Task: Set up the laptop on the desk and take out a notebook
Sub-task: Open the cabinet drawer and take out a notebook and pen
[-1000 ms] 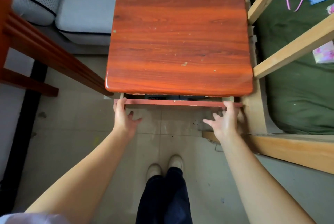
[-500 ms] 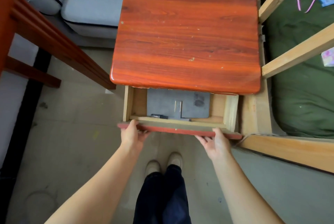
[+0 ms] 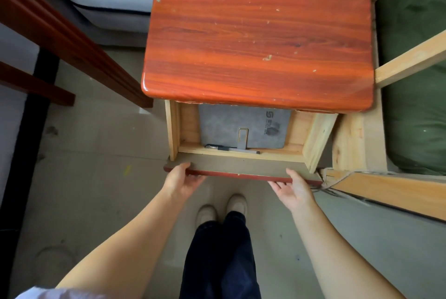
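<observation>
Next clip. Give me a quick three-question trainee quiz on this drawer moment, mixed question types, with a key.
1. True or false: the desk top has a laptop on it.
2. Multiple choice: where does the pen lie? A) on the desk top B) in the drawer, between the grey notebook and the drawer front C) on the floor
3. Short answer: what do the left hand and right hand hold?

Key:
1. False; the top is bare.
2. B
3. The drawer front, one hand near each end: the left in a grip over its edge, the right held more loosely, fingers under it.
</observation>
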`<move>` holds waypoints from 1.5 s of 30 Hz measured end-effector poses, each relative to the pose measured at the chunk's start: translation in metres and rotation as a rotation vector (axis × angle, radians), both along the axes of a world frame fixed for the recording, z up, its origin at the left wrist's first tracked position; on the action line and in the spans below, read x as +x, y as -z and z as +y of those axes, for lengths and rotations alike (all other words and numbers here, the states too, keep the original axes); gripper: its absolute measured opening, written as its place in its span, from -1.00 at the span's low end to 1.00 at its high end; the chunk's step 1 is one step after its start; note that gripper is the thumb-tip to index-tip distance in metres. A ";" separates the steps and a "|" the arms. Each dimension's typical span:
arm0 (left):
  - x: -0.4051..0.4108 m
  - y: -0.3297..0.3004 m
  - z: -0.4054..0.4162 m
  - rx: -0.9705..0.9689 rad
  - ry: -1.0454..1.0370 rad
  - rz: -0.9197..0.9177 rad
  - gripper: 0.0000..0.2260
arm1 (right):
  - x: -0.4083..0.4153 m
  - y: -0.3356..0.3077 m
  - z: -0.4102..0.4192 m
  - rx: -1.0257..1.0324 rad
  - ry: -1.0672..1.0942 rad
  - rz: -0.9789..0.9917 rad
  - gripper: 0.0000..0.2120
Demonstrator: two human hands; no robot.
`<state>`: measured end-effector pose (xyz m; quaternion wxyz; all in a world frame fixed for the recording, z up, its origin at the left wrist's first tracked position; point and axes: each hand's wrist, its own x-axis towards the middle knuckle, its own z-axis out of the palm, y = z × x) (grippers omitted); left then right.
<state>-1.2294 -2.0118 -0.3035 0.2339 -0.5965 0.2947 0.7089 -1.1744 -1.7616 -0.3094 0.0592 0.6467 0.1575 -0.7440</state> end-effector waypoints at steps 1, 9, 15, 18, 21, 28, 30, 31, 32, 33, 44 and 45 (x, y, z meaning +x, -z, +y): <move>-0.001 -0.002 0.000 -0.020 0.060 -0.029 -0.88 | -0.001 -0.006 0.000 -0.018 -0.046 -0.014 -0.65; -0.005 -0.041 0.013 -0.145 1.202 -0.060 -0.69 | -0.026 -0.049 -0.033 0.707 -1.534 0.133 -0.79; -0.058 -0.026 0.020 -0.831 1.145 0.401 -0.76 | -0.053 -0.002 -0.055 1.275 -2.073 0.320 -0.69; -0.070 -0.006 0.027 -0.825 1.141 0.447 -0.60 | -0.055 0.015 -0.057 1.422 -2.157 0.255 -0.72; -0.074 0.008 0.033 -0.825 1.122 0.443 -0.52 | -0.061 0.018 -0.059 1.479 -2.164 0.219 -0.83; -0.084 0.016 0.030 -0.703 1.006 0.385 -0.58 | -0.039 0.005 -0.040 1.409 -2.034 0.477 -0.83; -0.084 0.014 0.030 -0.639 0.985 0.397 -0.61 | -0.028 -0.001 -0.028 1.372 -1.953 0.461 -0.70; -0.084 0.011 0.030 -0.603 0.990 0.413 -0.60 | -0.023 -0.005 -0.022 1.368 -1.926 0.451 -0.65; -0.082 0.008 0.031 -0.569 0.994 0.430 -0.56 | -0.019 -0.009 -0.018 1.371 -1.891 0.451 -0.63; -0.081 0.004 0.031 -0.545 1.008 0.446 -0.49 | -0.016 -0.014 -0.014 1.389 -1.844 0.466 -0.65; -0.043 -0.042 0.034 -0.093 1.054 0.654 -0.62 | 0.031 -0.054 -0.007 1.359 -1.463 0.339 -0.61; -0.041 -0.048 0.033 -0.026 1.062 0.601 -0.62 | 0.033 -0.057 -0.005 1.369 -1.426 0.314 -0.59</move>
